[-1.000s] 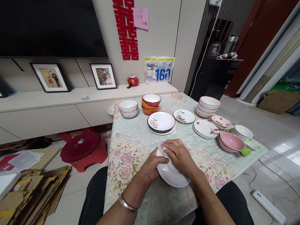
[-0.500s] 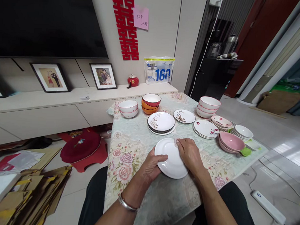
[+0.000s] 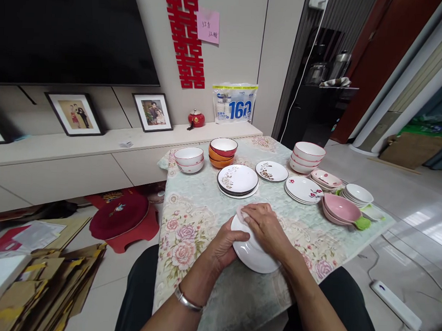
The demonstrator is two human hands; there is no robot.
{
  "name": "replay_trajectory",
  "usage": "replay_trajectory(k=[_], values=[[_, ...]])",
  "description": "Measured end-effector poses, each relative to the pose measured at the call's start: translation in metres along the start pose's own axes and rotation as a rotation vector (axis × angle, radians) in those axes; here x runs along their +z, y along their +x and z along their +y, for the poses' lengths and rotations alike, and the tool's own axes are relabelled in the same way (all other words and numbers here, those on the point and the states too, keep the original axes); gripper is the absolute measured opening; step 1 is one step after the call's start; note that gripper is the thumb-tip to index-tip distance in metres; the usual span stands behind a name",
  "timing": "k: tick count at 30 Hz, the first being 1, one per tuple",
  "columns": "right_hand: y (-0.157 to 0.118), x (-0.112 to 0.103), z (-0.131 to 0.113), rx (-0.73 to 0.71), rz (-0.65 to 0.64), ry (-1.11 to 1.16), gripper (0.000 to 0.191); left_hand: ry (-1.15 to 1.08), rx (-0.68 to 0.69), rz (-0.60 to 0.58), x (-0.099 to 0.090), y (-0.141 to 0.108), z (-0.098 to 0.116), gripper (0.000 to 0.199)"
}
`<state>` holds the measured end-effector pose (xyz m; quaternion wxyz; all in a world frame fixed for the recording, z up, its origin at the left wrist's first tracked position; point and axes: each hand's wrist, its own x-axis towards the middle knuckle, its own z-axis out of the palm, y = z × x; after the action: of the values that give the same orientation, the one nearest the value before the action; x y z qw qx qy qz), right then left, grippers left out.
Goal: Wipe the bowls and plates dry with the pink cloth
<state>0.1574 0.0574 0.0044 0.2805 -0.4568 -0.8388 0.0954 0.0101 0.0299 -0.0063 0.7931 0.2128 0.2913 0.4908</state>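
A plain white plate [image 3: 256, 252] is tilted above the front part of the table. My left hand [image 3: 227, 244] grips its left side, thumb across the face and fingers beneath. At the far upper edge, my right hand [image 3: 264, 226] presses a small pale cloth or tissue [image 3: 240, 211] against the plate, covering much of its upper right. Just beyond them sits a stack of dark-rimmed plates [image 3: 237, 180], with a single patterned plate [image 3: 271, 171] to its right and flower-marked plates [image 3: 303, 189] further right.
Across the flowered tablecloth [image 3: 185, 232] stand white bowls [image 3: 189, 157], red and orange bowls [image 3: 221, 153], pink-rimmed bowls [image 3: 307, 157], pink dishes [image 3: 341, 208] and small white bowls [image 3: 357, 193]. A red stool [image 3: 121, 215] and flattened cardboard [image 3: 47, 285] lie left, a power strip [image 3: 396, 305] right.
My right hand has moved left along the plate's far edge with the pale cloth or tissue. The plate has tilted more and its near edge sits slightly lower.
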Motion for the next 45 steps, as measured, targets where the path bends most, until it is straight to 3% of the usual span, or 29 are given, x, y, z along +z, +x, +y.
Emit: replay_trajectory(k=[6,10,16,23,25,31,36,40,45], values=[[-0.004,-0.006,0.019,0.299,-0.037,-0.317,0.031,-0.012,0.057,0.103,-0.004,0.005,0.0,0.06],[-0.007,-0.006,0.022,0.375,-0.029,-0.394,0.031,-0.034,0.106,0.138,-0.003,0.005,0.0,0.066],[-0.006,0.0,0.016,0.16,0.092,-0.238,0.026,0.017,0.048,0.057,0.002,-0.001,0.003,0.061],[-0.001,0.0,-0.01,-0.18,-0.02,0.129,0.029,0.032,0.05,0.032,0.001,0.0,0.002,0.053],[0.0,0.0,-0.009,-0.164,-0.023,0.145,0.029,0.035,0.057,0.036,0.0,0.0,0.001,0.055],[-0.003,-0.001,0.016,0.173,0.02,-0.056,0.029,0.035,0.063,0.102,-0.002,0.002,0.001,0.056],[-0.007,-0.003,0.027,0.333,0.054,-0.201,0.031,-0.043,0.115,0.111,-0.003,0.005,0.0,0.061],[-0.007,0.0,0.02,0.272,0.12,-0.197,0.029,-0.002,0.094,0.115,-0.002,0.003,0.001,0.065],[-0.006,-0.002,0.002,0.023,0.098,-0.016,0.027,0.041,0.043,0.061,0.001,-0.001,0.001,0.065]])
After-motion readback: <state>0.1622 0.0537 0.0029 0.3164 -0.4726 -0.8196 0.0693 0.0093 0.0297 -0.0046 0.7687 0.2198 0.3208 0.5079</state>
